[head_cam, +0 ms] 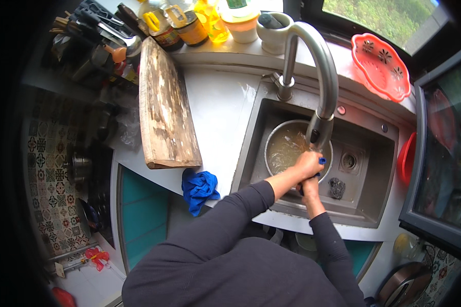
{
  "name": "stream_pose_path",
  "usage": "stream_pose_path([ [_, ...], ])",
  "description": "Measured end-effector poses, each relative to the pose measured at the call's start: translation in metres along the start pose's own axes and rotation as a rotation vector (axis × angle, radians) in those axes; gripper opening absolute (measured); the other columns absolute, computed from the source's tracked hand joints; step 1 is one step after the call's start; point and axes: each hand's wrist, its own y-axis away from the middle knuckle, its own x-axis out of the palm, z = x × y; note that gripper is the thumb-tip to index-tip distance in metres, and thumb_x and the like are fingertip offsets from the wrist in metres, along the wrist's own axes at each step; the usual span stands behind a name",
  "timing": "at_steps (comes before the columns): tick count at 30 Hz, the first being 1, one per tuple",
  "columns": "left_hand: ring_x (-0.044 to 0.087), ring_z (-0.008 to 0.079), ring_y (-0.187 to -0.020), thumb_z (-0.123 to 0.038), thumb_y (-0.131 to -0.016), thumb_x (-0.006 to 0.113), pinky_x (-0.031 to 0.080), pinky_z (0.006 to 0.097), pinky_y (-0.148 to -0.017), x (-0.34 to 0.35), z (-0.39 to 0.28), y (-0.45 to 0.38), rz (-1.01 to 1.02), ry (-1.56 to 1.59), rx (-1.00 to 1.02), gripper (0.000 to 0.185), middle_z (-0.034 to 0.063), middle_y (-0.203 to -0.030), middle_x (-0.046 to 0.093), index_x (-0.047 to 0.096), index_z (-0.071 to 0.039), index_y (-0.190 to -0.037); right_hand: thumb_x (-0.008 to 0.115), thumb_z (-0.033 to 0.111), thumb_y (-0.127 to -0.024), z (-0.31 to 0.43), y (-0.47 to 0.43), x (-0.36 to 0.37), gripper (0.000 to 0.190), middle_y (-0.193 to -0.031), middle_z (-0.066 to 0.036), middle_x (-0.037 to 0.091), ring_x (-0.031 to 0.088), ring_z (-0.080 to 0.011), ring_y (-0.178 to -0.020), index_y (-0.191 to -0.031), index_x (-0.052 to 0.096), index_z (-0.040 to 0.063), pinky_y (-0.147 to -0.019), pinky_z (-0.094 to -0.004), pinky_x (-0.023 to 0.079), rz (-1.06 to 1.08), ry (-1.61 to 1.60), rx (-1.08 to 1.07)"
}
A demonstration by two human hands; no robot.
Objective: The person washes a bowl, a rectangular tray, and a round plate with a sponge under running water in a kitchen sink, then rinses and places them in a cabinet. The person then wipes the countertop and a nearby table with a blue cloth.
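Note:
Both of my hands grip a twisted blue cloth [322,160], of which only small bits show between the fingers. My left hand [308,164] is farther from me, just below the faucet's spray head [319,130]. Closer to me, my right hand [310,188] closes around the cloth's near part. They are above the right front rim of a round metal basin [269,161], which holds cloudy, rippling water [286,147]. The basin stands in the left part of a stainless steel sink [372,180]. A steel scouring pad [337,188] lies on the sink floor near the drain [349,160].
A thick wooden cutting board [169,111] stands on edge left of the sink. Another blue cloth [200,190] hangs over the counter edge. Bottles [215,23], a mortar [272,38] and a red plastic basket [380,67] line the sill. An open window sash [418,153] juts in at right.

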Motion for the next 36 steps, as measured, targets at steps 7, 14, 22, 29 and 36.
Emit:
stream_pose_path([
  [7, 0.06, 0.0341, -0.094, -0.041, -0.077, 0.06, 0.047, 0.042, -0.081, 0.027, 0.029, -0.004, -0.107, 0.035, -0.448, 0.046, 0.0198, -0.098, 0.063, 0.06, -0.002, -0.102, 0.058, 0.026, -0.085, -0.016, -0.036, 0.011, 0.027, -0.081, -0.008, 0.059, 0.054, -0.0146, -0.048, -0.104, 0.053, 0.008, -0.038, -0.0257, 0.038, -0.084, -0.731, 0.103],
  [14, 0.047, 0.0289, -0.115, -0.059, -0.085, 0.049, 0.038, 0.0437, -0.095, -0.033, 0.026, 0.001, 0.694, 1.316, -0.455, 0.072, 0.0195, -0.13, 0.042, 0.033, -0.011, -0.136, 0.06, 0.034, -0.083, 0.042, 0.05, -0.033, 0.042, -0.09, -0.008, 0.056, 0.047, -0.01, -0.047, -0.108, 0.046, 0.002, -0.031, -0.0176, 0.03, 0.363, -0.718, 0.298],
  [22, 0.033, 0.0456, -0.126, -0.054, -0.089, 0.043, 0.036, 0.0598, -0.096, -0.019, -0.113, 0.028, 1.143, 2.35, 0.341, 0.057, 0.0159, -0.144, 0.027, 0.041, -0.018, -0.134, 0.066, 0.019, -0.08, 0.114, 0.151, 0.018, 0.067, -0.1, -0.007, 0.051, 0.048, -0.0077, -0.043, -0.133, 0.03, 0.0, -0.033, -0.0172, 0.033, 0.979, -1.753, 0.171],
  [29, 0.06, 0.0277, -0.093, -0.011, -0.065, 0.076, 0.051, 0.0403, -0.079, -0.082, -0.163, 0.007, 1.08, 1.769, 0.765, 0.036, 0.0115, -0.096, 0.056, 0.054, -0.005, -0.093, 0.068, 0.008, -0.076, 0.161, 0.161, 0.004, 0.058, -0.099, -0.013, 0.051, 0.057, -0.015, -0.051, -0.124, 0.037, -0.002, -0.034, -0.0203, 0.045, 1.196, -1.516, -0.079],
  [36, 0.058, 0.0139, -0.078, -0.001, -0.067, 0.073, 0.048, 0.0285, -0.069, -0.112, -0.139, 0.043, 0.744, 1.075, 0.349, 0.026, 0.0051, -0.081, 0.056, 0.048, -0.005, -0.072, 0.064, 0.014, -0.075, 0.133, 0.163, -0.026, 0.035, -0.08, -0.01, 0.047, 0.048, -0.0135, -0.053, -0.098, 0.044, -0.004, -0.034, -0.019, 0.04, 0.719, -0.957, 0.134],
])
